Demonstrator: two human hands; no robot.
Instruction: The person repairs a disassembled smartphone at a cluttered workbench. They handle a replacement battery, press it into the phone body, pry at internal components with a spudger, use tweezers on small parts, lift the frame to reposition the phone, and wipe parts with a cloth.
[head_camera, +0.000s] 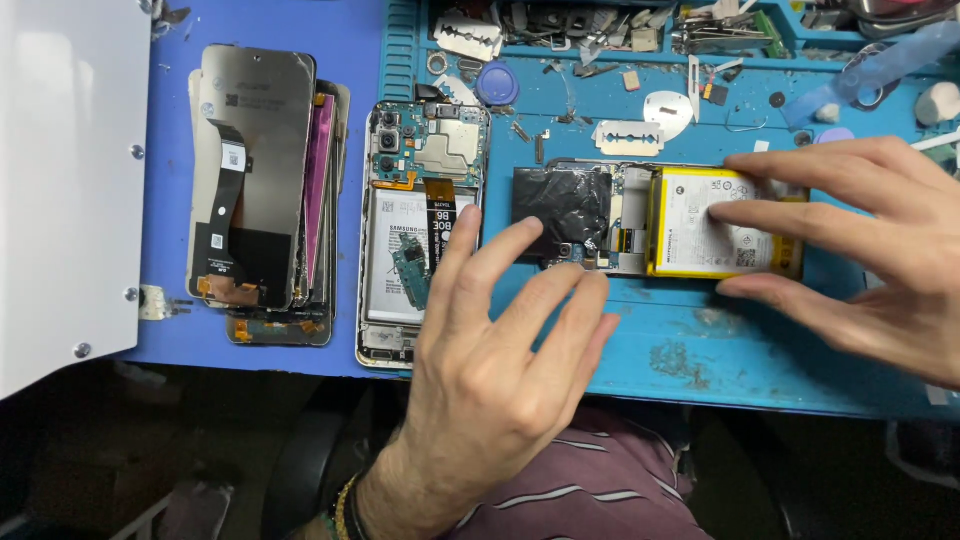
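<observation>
An opened phone (620, 225) lies sideways on the blue work mat (700, 340), showing a black shield at its left and a yellow-edged white battery (700, 235). My right hand (860, 240) comes in from the right with fingers spread; its fingertips rest on or just over the battery. My left hand (500, 350) hovers open at the phone's near left corner, fingers apart, holding nothing. A second opened phone (420, 230) with bare circuit board lies upright just left of my left hand.
A stack of phone screens (260, 180) lies at the left on the blue table. A white panel (65, 180) covers the far left. Razor blades (628, 137), a blue round cap (497, 83), screws and small tools litter the mat's back tray.
</observation>
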